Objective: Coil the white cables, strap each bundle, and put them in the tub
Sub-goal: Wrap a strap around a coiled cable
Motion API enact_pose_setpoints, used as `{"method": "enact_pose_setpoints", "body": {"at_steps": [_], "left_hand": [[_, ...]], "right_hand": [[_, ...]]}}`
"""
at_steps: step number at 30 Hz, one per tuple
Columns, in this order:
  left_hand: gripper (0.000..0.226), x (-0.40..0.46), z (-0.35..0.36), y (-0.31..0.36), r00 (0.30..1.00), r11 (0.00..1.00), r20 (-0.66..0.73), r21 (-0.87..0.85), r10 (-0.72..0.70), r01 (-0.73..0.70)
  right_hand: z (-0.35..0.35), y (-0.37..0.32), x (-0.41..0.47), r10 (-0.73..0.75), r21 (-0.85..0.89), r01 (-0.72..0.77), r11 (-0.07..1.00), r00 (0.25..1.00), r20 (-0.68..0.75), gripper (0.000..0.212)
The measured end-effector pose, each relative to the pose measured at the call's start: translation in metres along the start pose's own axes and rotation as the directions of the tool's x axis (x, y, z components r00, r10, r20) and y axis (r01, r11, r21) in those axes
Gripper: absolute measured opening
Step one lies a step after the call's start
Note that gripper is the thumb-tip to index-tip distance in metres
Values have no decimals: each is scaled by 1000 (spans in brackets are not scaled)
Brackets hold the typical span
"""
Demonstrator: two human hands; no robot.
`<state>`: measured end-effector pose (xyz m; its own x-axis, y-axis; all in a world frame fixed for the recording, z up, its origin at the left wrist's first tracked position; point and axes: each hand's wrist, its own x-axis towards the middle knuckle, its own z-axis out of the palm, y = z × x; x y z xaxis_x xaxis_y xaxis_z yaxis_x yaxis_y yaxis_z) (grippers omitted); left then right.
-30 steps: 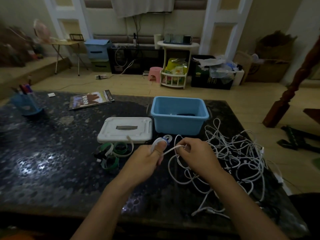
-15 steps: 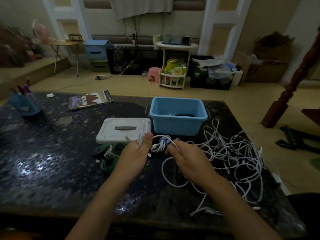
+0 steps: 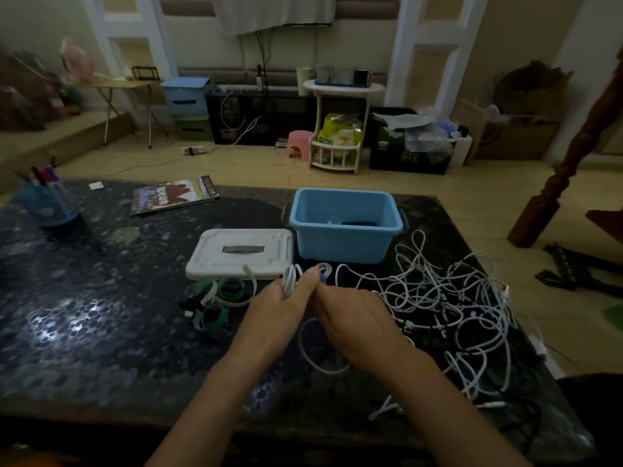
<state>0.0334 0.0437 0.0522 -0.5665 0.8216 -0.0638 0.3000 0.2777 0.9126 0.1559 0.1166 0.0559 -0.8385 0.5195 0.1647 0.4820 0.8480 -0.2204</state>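
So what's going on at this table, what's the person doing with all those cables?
A person is winding a white cable into a small coil. The left hand holds the loops between thumb and fingers, and the right hand is up against it, feeding the cable. A big tangle of white cables lies on the dark table to the right. Green straps wait on the left by the white lid. The blue tub stands open behind, with something dark inside.
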Motion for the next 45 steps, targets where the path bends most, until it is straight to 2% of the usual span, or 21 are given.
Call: {"method": "enact_pose_setpoints", "body": {"at_steps": [2, 5, 9, 12, 15, 18, 20, 24, 25, 27, 29, 31, 33, 35, 37, 40, 42, 45], "left_hand": [[47, 0, 1, 3, 999, 1000, -33, 20, -9, 10], [35, -2, 7, 8, 995, 999, -95, 42, -23, 27], [44, -4, 7, 12, 966, 996, -239, 25, 93, -89], [51, -1, 6, 16, 943, 981, -319, -130, 97, -145], [51, -2, 8, 23, 963, 919, -270, -381, -8, -99], [50, -1, 4, 28, 978, 851, -205, -518, -31, -82], [50, 0, -1, 27, 989, 768, -118, -641, -88, -8], [48, 5, -17, 21, 994, 714, 49, -692, -100, 106], [47, 6, -21, 20, 992, 724, 71, -679, -102, 123], [43, 6, -23, 19, 991, 803, 70, -580, -117, 136], [37, 6, -19, 16, 993, 910, 19, -400, -114, 112], [30, 7, -13, 11, 995, 971, -37, -224, -88, 78], [24, 8, -12, 6, 997, 988, -19, -140, -73, 70], [28, 9, -12, 7, 997, 987, 20, -144, -71, 74], [43, 6, -12, 10, 993, 987, 89, -140, -73, 85], [56, -1, -10, 13, 975, 998, 215, -26, -55, 62], [59, -3, -6, 12, 960, 998, 274, 19, -58, 55], [58, -1, -3, 10, 957, 997, 287, 81, -36, 13]], "right_hand": [[1, -5, 0, 7, -82, -4, 997, 999, 46, 25], [4, -12, -2, -7, -63, 10, 998, 999, 49, 25], [9, -13, -7, 32, 5, -32, 999, 999, 17, 25], [16, -11, -8, 92, -43, -89, 995, 992, 81, 31], [23, -3, -6, 112, -2, -112, 994, 989, 99, 24], [30, 10, -5, 154, -17, -153, 988, 983, 95, 21], [31, 17, -6, 203, -22, -201, 979, 971, 124, 23], [20, 37, -3, 397, -29, -396, 918, 914, 85, 37], [18, 41, -2, 440, -23, -440, 898, 895, 73, 42], [17, 43, -2, 447, -31, -446, 895, 892, 65, 42], [19, 38, -2, 390, -4, -391, 921, 920, 44, 35], [21, 33, -1, 343, 70, -340, 938, 938, -47, 33], [19, 31, 0, 342, 161, -322, 933, 932, -123, 37], [15, 32, 0, 360, 217, -327, 920, 923, -137, 36], [12, 32, 0, 372, 211, -340, 916, 918, -136, 32], [11, 35, 0, 384, 183, -356, 916, 911, -152, 30], [11, 36, 0, 391, 194, -359, 913, 907, -159, 29], [11, 34, 1, 350, 235, -308, 922, 922, -164, 22]]}}
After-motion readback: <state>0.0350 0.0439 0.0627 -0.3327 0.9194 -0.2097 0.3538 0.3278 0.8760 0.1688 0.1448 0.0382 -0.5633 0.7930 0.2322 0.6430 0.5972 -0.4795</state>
